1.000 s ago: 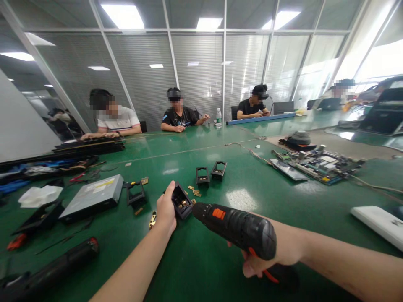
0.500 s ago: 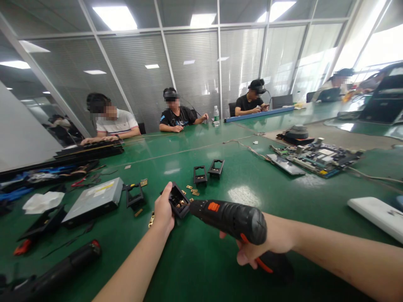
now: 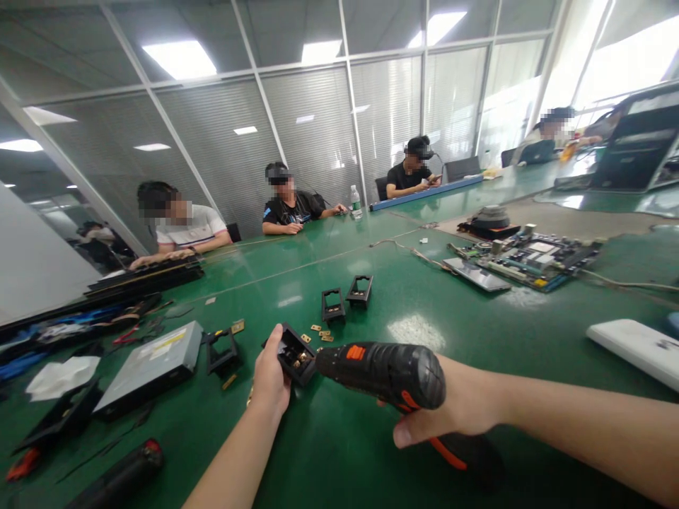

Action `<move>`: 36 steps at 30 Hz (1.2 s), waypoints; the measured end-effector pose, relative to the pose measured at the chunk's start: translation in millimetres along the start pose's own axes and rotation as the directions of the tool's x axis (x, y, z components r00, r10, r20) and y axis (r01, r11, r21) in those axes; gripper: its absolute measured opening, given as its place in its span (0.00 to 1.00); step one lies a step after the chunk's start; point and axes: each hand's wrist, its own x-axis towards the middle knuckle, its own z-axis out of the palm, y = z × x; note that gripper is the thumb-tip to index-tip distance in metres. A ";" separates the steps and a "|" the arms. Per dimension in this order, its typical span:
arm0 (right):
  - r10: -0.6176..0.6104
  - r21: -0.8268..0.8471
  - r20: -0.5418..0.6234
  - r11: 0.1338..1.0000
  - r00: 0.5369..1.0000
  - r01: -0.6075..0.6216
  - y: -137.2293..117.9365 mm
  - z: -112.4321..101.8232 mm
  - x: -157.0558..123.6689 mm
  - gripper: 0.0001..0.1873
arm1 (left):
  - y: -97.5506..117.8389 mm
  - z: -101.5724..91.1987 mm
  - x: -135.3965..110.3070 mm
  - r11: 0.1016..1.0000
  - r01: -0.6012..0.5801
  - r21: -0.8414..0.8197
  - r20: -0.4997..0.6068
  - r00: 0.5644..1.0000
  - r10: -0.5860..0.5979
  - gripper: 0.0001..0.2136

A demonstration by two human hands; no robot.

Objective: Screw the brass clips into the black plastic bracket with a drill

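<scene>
My left hand (image 3: pixel 270 378) grips a black plastic housing (image 3: pixel 297 355) by its left side, tilted so that brass-coloured metal pieces show inside. A black and orange power screwdriver (image 3: pixel 382 367) is held in my right hand (image 3: pixel 440 410), its nose pointing left at the housing's right edge. Whether the tip touches the housing I cannot tell. Just beyond lie several small brass plates (image 3: pixel 325 334). Two similar black frames (image 3: pixel 333 305) stand farther back, and another black frame (image 3: pixel 223 352) sits left of my left hand.
A silver disc drive (image 3: pixel 151 367) lies on the green table at left, near a white tissue (image 3: pixel 62 377) and a dark cylindrical tool (image 3: pixel 124 470). Toward the right are a circuit board (image 3: pixel 535 258), a phone (image 3: pixel 476 274) and a white device (image 3: pixel 634 350). Several people sit across the table.
The view has shifted slightly, moving the table items left and lower. Both hands keep their holds, with the screwdriver still beside the housing.
</scene>
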 end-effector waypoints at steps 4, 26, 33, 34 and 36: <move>0.058 -0.053 0.008 0.997 0.998 -0.057 -3.6 3.8 0.9 0.27 | 0.2 -0.1 3.9 1.000 -0.002 0.011 0.041 0.999 0.001 0.12; 0.174 0.241 0.314 0.936 0.934 -0.255 40.2 4.1 18.0 0.29 | -1.0 0.6 3.3 1.000 -0.006 -0.019 0.028 1.000 0.007 0.13; 0.238 0.286 0.224 0.911 0.945 -0.297 30.4 8.0 10.1 0.34 | -3.1 1.1 3.5 0.999 -0.007 -0.052 0.062 0.998 0.010 0.14; 0.245 0.284 0.218 0.910 0.945 -0.301 27.3 8.0 8.5 0.34 | -3.0 1.5 2.7 0.998 -0.010 -0.055 0.067 0.998 0.014 0.14; 0.259 0.273 0.204 0.911 0.944 -0.309 21.9 7.6 6.2 0.32 | -2.8 2.1 1.4 0.998 -0.026 -0.061 0.062 0.998 0.029 0.14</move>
